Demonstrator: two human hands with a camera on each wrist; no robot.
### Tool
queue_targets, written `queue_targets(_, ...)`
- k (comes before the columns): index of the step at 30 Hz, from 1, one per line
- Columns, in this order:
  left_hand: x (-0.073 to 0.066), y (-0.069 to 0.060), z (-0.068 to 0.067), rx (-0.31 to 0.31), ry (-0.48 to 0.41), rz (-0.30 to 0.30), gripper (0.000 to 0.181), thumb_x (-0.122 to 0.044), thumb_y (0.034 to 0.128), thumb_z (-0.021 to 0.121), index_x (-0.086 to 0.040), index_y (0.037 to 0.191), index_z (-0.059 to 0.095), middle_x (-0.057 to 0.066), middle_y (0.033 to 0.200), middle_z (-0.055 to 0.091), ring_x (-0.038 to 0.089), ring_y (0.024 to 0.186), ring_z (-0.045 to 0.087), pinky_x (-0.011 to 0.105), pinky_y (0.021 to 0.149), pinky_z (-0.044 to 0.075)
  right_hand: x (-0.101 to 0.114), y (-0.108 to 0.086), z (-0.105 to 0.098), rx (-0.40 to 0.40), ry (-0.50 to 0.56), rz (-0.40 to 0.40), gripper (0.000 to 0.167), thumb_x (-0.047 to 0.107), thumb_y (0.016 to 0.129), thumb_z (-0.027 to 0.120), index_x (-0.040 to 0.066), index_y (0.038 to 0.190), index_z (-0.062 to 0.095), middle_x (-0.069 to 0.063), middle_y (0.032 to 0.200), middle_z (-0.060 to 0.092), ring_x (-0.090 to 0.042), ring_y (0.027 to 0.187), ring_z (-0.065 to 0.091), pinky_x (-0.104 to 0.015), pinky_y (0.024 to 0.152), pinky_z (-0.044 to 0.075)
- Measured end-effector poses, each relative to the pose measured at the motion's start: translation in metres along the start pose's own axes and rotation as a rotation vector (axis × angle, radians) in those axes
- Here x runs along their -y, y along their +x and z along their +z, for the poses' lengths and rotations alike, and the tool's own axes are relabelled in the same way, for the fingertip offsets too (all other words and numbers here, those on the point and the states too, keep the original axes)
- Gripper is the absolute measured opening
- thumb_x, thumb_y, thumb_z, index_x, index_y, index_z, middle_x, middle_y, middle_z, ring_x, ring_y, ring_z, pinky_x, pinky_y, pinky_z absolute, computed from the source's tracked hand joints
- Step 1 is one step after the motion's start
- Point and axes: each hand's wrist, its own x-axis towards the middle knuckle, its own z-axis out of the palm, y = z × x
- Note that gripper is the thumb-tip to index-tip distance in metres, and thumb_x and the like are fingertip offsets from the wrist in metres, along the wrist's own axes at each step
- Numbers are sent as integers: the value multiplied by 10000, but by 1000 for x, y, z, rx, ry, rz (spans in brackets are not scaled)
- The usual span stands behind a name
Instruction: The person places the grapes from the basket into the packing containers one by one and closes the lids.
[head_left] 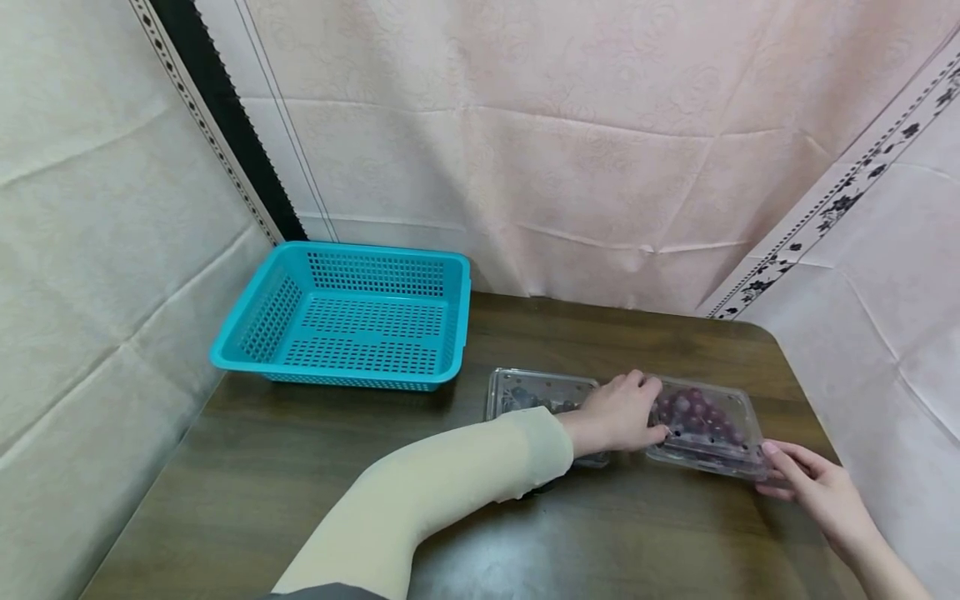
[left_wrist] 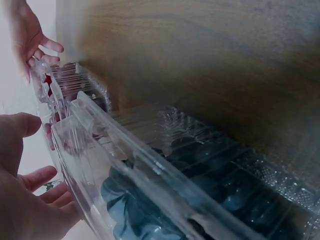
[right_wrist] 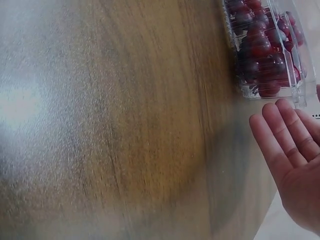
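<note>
A clear lidded plastic box of red grapes (head_left: 701,417) lies at the right of the table. My left hand (head_left: 618,410) is over its left end, thumb and fingers spread apart. Whether these fingers touch the box is hard to tell. At its right front corner, my right hand (head_left: 817,492) has the thumb near the top edge and straight fingers against or just beside the side, seen also in the right wrist view (right_wrist: 295,150). To the left is a second clear box of dark blue-black grapes (head_left: 525,396), partly hidden under my left wrist and sleeve.
An empty turquoise plastic basket (head_left: 345,375) with perforated walls stands at the back left of the brown wooden table (head_left: 300,450). Pale patterned cloth (head_left: 600,167) hangs behind and on both sides. The table's right edge runs close to my right hand.
</note>
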Motion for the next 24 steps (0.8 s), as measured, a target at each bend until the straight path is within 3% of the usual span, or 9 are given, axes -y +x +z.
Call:
queue_targets(6,-2,-5,2,-34,32,2,557,-569,1032,633,-255,1485,557,-42,1470,540,77,1235,584,237,928,561,1,1,0,25,-44,19,306,111,1113,579,377,1117,731,145,1019,761,-155,831,783,-311,730,652)
queue_targets(12,-7,-13,3,-66,-28,-36,472,-474,1029,685,-196,1400,591,-22,1328,580,74,1032,624,218,802,557,-3,4,-3,78,80,37,322,89,1126,539,325,1105,758,52,982,745,-178,829,776,-328,752,656)
queue_targets(15,-11,-14,0,-41,-102,-126,480,-435,1024,701,-145,1388,584,-4,1263,605,90,884,632,230,740,548,-5,4,-5,112,125,47,312,89,1136,511,270,1111,764,-4,960,731,-185,839,772,-336,769,657)
queue_targets(18,-14,-6,4,1,-185,-244,537,-439,1025,692,-136,1444,547,-2,1275,616,114,894,645,260,758,554,-5,6,-6,129,122,67,302,112,1145,496,261,1107,756,-29,949,733,-187,850,773,-334,779,656)
queue_targets(22,-9,19,33,29,-231,-352,585,-478,1016,676,-165,1486,522,-12,1269,644,134,1006,672,299,798,577,-5,8,-5,133,107,91,293,136,1149,497,273,1097,750,-31,953,739,-192,860,778,-334,780,656)
queue_targets(24,-8,30,48,47,-268,-399,595,-487,1020,660,-165,1498,511,-24,1195,700,119,920,702,280,778,575,-5,8,-5,137,117,90,295,125,1148,495,261,1100,752,-33,954,734,-200,862,779,-340,782,657)
